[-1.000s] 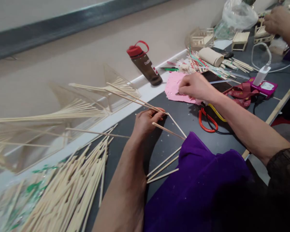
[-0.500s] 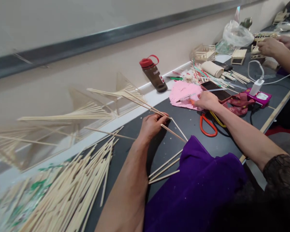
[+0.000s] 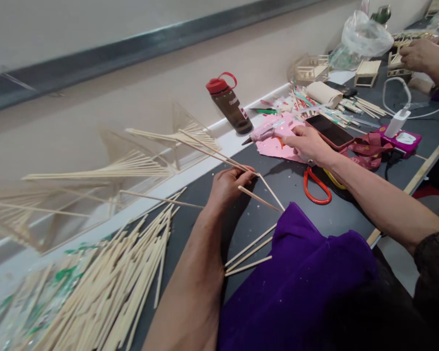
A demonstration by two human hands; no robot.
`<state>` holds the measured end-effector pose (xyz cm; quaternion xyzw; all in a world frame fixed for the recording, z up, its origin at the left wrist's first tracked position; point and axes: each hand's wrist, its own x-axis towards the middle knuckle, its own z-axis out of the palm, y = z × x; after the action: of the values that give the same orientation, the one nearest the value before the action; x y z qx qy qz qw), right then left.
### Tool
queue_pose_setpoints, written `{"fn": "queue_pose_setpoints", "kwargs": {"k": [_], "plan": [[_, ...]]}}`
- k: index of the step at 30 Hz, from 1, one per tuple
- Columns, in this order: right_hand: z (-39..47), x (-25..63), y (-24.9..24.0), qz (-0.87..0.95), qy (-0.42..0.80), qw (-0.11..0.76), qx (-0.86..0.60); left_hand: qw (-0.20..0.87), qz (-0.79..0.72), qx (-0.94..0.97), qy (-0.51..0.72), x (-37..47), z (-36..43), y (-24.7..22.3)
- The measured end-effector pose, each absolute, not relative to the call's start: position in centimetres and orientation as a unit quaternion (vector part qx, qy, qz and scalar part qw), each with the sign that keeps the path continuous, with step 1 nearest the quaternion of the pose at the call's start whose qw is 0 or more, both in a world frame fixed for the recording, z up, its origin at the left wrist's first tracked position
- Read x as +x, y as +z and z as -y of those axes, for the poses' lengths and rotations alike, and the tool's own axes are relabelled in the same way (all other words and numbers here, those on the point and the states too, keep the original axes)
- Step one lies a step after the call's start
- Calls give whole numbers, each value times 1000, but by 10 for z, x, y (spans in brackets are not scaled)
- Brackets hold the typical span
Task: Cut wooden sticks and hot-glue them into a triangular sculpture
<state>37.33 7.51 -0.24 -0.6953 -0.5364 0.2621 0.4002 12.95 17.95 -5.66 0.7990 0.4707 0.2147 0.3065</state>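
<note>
My left hand [image 3: 227, 189] is closed on the near ends of thin wooden sticks [image 3: 219, 155] that point toward the wall. Another stick [image 3: 271, 192] leads from their ends toward the purple cloth [image 3: 300, 278], and one more juts out below my fingers. In my right hand [image 3: 309, 144] is a hot glue gun [image 3: 267, 131], its dark nozzle pointing left over a pink sheet [image 3: 274, 151]. Scissors with an orange-red and a yellow handle [image 3: 317, 200] lie just below that hand. Under my left forearm's right side, several sticks poke out from the cloth.
A large heap of loose sticks [image 3: 106, 273] covers the left. Fan-shaped stick frames [image 3: 106, 170] lean along the wall near a red-capped bottle [image 3: 232, 109]. A phone [image 3: 329, 130], a strap and a purple power socket [image 3: 402, 139] lie right. Another person's hands [image 3: 424, 53] work farther back.
My right hand has lifted the glue gun off the pink sheet, and its nozzle has moved left and up. My left hand keeps its grip on the sticks. The view has shifted slightly.
</note>
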Motion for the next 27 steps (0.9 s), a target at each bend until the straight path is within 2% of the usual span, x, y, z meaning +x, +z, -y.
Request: {"fn": "queue_pose_setpoints", "kwargs": {"k": [3,6,8,14,27], "plan": [[-77,365,4,509,383,447,-628,302,-469,801,215,128,-178,-56],[-78,362,3,500,471,430,-587,314,-473,796,211,127,-176,-53],[-78,362,-1,498,487,420,-581,329,-481,786,209,127,-173,-50],[-78,365,-10,508,462,420,-593,328,-513,763,219,130,-164,-43],[-82,354,-11,582,367,325,-649,352,-540,729,231,132,-159,-40]]}}
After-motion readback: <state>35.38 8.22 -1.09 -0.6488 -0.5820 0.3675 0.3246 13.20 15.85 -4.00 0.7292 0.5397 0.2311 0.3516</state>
